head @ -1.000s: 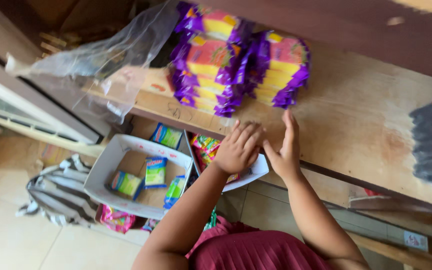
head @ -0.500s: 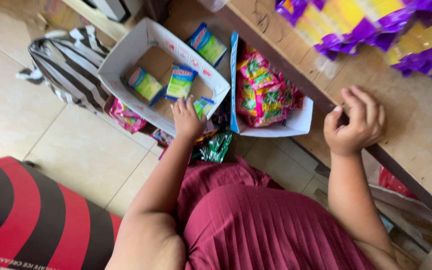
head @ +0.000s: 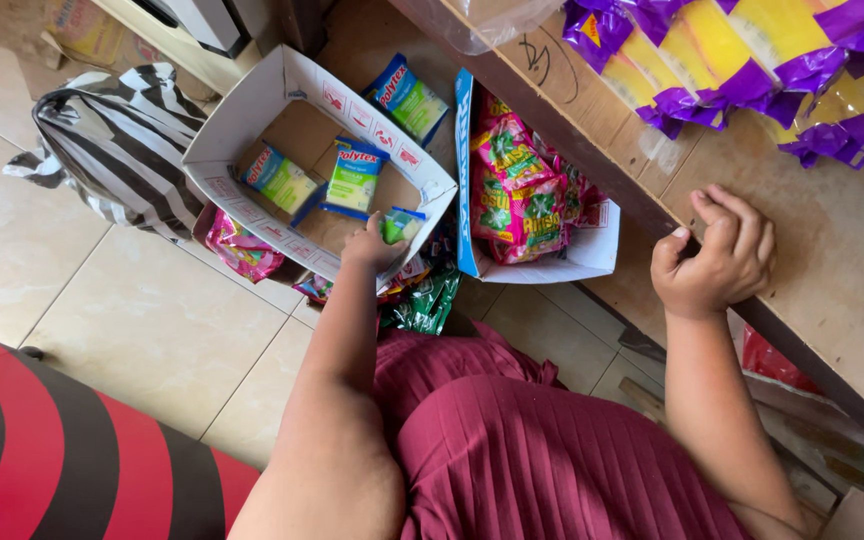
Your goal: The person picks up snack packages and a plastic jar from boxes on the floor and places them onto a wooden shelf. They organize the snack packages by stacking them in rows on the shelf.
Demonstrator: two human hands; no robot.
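Observation:
My left hand [head: 372, 245] reaches down into an open white cardboard box [head: 242, 115] on the floor and closes on a small green-and-blue packet [head: 402, 224] at the box's near corner. Two more green-and-blue packets [head: 352, 178] lie flat inside the box. My right hand [head: 717, 255] rests on the edge of the wooden table [head: 832, 270], fingers curled, holding nothing.
A second white box [head: 592, 255] full of pink and green snack packets stands under the table. Purple-and-yellow packets [head: 752, 60] are stacked on the tabletop. A black-and-white striped bag [head: 117, 140] lies on the tiled floor at left, and a red-and-black striped surface [head: 42, 450] is at bottom left.
My view dropped from the tabletop to the floor. My left hand left the table, went down into the white box and took hold of a packet. My right hand stayed at the table edge.

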